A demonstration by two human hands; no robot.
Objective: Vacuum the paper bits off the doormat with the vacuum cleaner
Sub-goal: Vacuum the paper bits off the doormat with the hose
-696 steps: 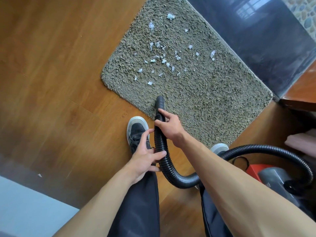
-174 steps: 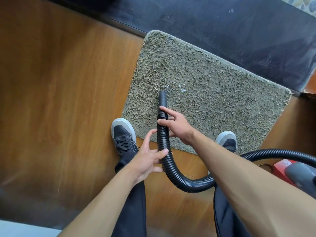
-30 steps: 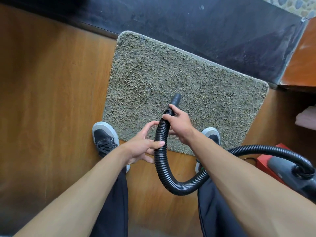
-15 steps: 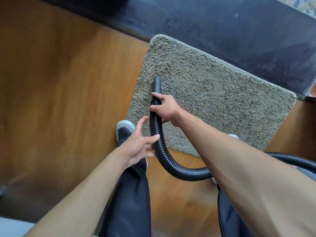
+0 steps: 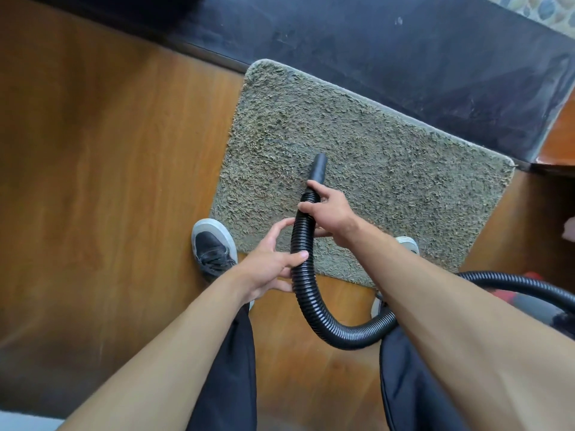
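Note:
A shaggy grey-green doormat (image 5: pixel 389 169) lies on the wooden floor against a dark threshold. I see no paper bits on its pile. The black ribbed vacuum hose (image 5: pixel 303 275) curves up from the lower right, and its smooth nozzle (image 5: pixel 319 168) rests on the middle of the mat. My right hand (image 5: pixel 328 211) grips the hose just behind the nozzle. My left hand (image 5: pixel 270 262) holds the hose lower down, thumb and fingers around it. The vacuum cleaner body (image 5: pixel 538 306) shows partly at the right edge, red and grey.
My two shoes stand at the mat's near edge, the left shoe (image 5: pixel 213 248) on the wood, the right shoe (image 5: pixel 407 244) partly on the mat. A dark glossy threshold (image 5: pixel 404 57) runs behind the mat. Wooden furniture (image 5: pixel 560 135) sits at the right.
The paper bits seen earlier are gone from the mat. In the last half second the nozzle shifted from the mat's left side toward its middle, both hands still on the hose.

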